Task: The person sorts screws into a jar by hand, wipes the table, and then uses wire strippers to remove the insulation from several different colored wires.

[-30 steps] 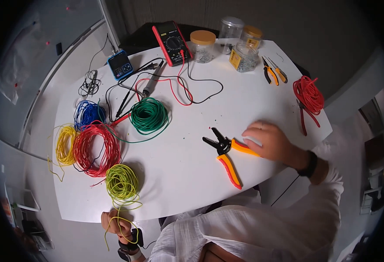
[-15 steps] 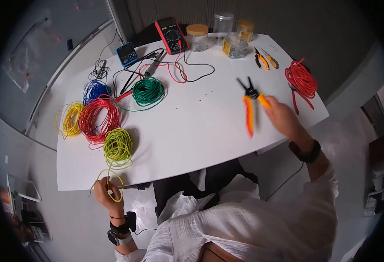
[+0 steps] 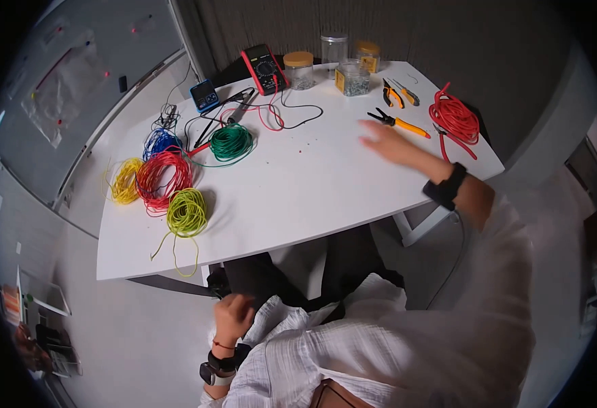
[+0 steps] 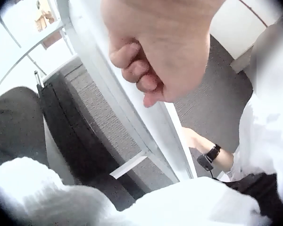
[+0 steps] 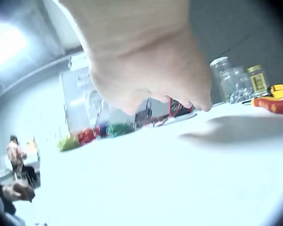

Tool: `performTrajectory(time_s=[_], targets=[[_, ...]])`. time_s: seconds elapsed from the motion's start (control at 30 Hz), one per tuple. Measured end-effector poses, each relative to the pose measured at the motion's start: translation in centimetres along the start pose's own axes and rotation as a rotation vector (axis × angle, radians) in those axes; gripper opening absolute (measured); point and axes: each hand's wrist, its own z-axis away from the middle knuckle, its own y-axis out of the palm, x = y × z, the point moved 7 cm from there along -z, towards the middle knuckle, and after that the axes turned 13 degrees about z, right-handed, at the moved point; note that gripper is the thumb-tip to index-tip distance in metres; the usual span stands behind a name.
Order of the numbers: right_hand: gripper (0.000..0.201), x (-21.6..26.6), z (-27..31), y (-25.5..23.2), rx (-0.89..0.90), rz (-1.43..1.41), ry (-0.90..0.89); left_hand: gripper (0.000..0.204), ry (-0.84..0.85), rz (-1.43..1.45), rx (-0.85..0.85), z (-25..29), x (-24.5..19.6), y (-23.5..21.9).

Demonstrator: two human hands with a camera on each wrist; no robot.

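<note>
My right hand (image 3: 391, 144) is over the right half of the white table (image 3: 305, 197), fingers extended and holding nothing. Just beyond it the wire strippers (image 3: 410, 127), with black jaws and orange-yellow handles, lie on the table. Their red and yellow handle (image 5: 273, 105) shows at the right in the right wrist view. My left hand (image 3: 234, 319) is off the table by my lap, its fingers loosely curled and nothing visible in them. The yellow-green wire coil (image 3: 187, 213) sits near the table's front left, one loose end trailing toward the edge.
Red (image 3: 164, 178), yellow (image 3: 126, 180), blue (image 3: 161, 144) and green (image 3: 230, 143) wire coils lie at left. Behind them are a multimeter (image 3: 266, 70) and cables. Jars (image 3: 354, 78) stand at the back; small pliers (image 3: 393, 95) and a red coil (image 3: 456, 117) are at right.
The right hand carried the wire strippers toward the back right, laid them down and let go. The left hand released the yellow-green wire end and drew back to the lap.
</note>
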Motion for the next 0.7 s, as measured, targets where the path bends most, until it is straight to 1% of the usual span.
performTrajectory(time_s=[0.03, 0.07, 0.1, 0.13, 0.17, 0.2, 0.23, 0.27, 0.3, 0.37, 0.4, 0.47, 0.5, 0.53, 0.57, 0.6, 0.67, 0.7], targets=[[0.058, 2.1, -0.4, 1.8, 0.044, 0.065, -0.039, 0.017, -0.001, 0.000, 0.001, 0.1, 0.3, 0.8], [0.062, 3.5, -1.0, 3.7, 0.085, 0.127, -0.074, 0.017, 0.021, 0.046, 0.055, 0.0, 0.4, 2.1], [0.062, 3.9, -2.1, 4.8, 0.080, 0.124, -0.067, 0.017, 0.044, 0.091, 0.111, -0.1, 0.3, 3.0], [0.063, 3.6, -3.4, 6.0, 0.108, 0.203, -0.024, 0.017, 0.050, 0.091, 0.117, -0.2, 0.2, 3.3], [0.065, 3.6, -4.4, 6.8, 0.138, 0.284, 0.020, 0.017, 0.024, 0.110, 0.141, -0.2, 0.4, 3.8], [0.065, 4.1, -5.1, 7.5, 0.139, 0.287, 0.026, 0.017, -0.003, 0.132, 0.163, 0.0, 0.7, 4.0], [0.065, 5.4, -5.9, 8.1, 0.145, 0.263, -0.062, 0.017, -0.002, 0.139, 0.163, 0.5, 1.2, 4.0], [0.065, 7.3, -6.4, 8.1, 0.153, 0.239, -0.153, 0.016, -0.050, 0.159, 0.172, 1.2, 2.1, 4.2], [0.066, 8.8, -6.4, 8.5, 0.194, 0.202, -0.205, 0.016, -0.100, 0.180, 0.179, 1.7, 2.9, 4.4], [0.064, 11.9, -6.5, 9.0, 0.188, 0.127, -0.327, 0.015, -0.126, 0.196, 0.158, 2.6, 3.2, 4.3], [0.064, 12.9, -6.7, 9.2, 0.194, 0.132, -0.329, 0.015, -0.160, 0.223, 0.151, 3.4, 3.9, 4.7], [0.059, 15.7, -6.9, 9.5, 0.227, 0.156, -0.471, 0.014, -0.196, 0.251, 0.138, 3.8, 4.5, 4.8], [0.059, 16.2, -7.1, 9.9, 0.232, 0.154, -0.475, 0.013, -0.207, 0.272, 0.133, 3.9, 4.4, 4.7], [0.057, 17.3, -6.7, 10.4, 0.222, 0.185, -0.589, 0.012, -0.221, 0.291, 0.129, 4.1, 4.4, 4.6], [0.055, 18.3, -6.2, 10.7, 0.212, 0.216, -0.703, 0.012, -0.229, 0.292, 0.127, 4.3, 4.5, 4.5], [0.055, 18.7, -5.5, 11.2, 0.217, 0.213, -0.708, 0.012, -0.232, 0.294, 0.118, 4.4, 4.6, 4.5], [0.053, 21.0, -1.6, 10.6, 0.222, 0.132, -0.874, 0.012, -0.236, 0.298, 0.106, 4.5, 4.7, 4.4], [0.052, 22.0, 0.2, 10.2, 0.235, 0.128, -0.916, 0.012, -0.245, 0.310, 0.117, 4.6, 4.8, 4.5]])
